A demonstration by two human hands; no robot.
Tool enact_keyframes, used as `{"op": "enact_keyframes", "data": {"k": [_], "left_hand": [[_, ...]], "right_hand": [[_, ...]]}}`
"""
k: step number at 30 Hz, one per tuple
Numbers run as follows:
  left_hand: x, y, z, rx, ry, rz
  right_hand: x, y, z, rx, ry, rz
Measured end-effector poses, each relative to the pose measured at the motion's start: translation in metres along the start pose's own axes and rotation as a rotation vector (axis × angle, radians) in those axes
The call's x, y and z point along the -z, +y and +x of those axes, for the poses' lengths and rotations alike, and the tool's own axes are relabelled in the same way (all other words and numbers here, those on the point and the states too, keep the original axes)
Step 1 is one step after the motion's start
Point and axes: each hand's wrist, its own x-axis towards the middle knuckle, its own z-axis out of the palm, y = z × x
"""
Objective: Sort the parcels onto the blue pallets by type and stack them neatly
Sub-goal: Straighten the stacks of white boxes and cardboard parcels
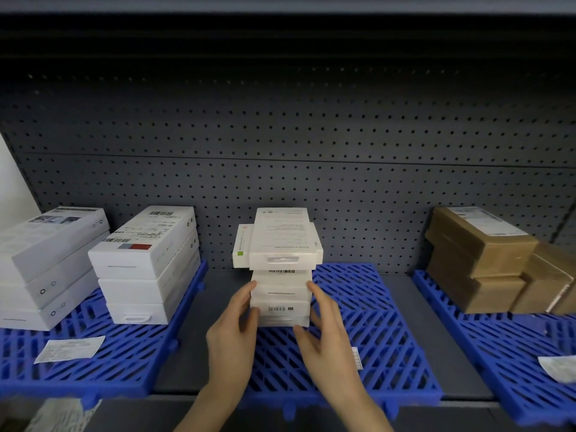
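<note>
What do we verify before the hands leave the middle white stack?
1. Left hand touches the stack's left side: ok.
2. Right hand touches its right side: ok.
3. Lower white boxes roughly flush: ok.
4. Top two boxes overhang those below, offset from each other: not ok.
5. Stack on middle blue pallet: ok.
6. All one type: cannot tell, labels blurred.

Barcodes (276,309) on white boxes (280,293), label (486,221) on brown parcel (498,257), all print too blurred to read

White parcels (280,294): smooth matt card. Brown parcels (480,244): kraft cardboard. Pallets (374,338): blue moulded plastic. Backboard (280,151): perforated matt metal.
</note>
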Motion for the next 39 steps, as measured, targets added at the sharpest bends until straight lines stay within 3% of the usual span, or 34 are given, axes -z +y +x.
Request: {"op": "enact_keyframes", "data": {"k": [10, 16, 23, 39], "left_hand": [[0.002, -0.001, -0.001, -0.020, -0.055, 0.014], [-0.001, -0.005, 0.005, -0.001, 0.020, 0.022], [-0.006, -0.005, 0.012, -0.009, -0.008, 0.043], [0.004, -0.002, 0.015, -0.109, -0.038, 0.118]], "right_hand": [[-0.004, -0.005, -0.003, -0.042, 0.005, 0.086], [-0.008, -0.008, -0.005, -0.042, 0.024, 0.069], [-0.007, -0.004, -0.006, -0.062, 0.033, 0.070], [-0.004, -0.007, -0.002, -0.084, -0.006, 0.056]]}}
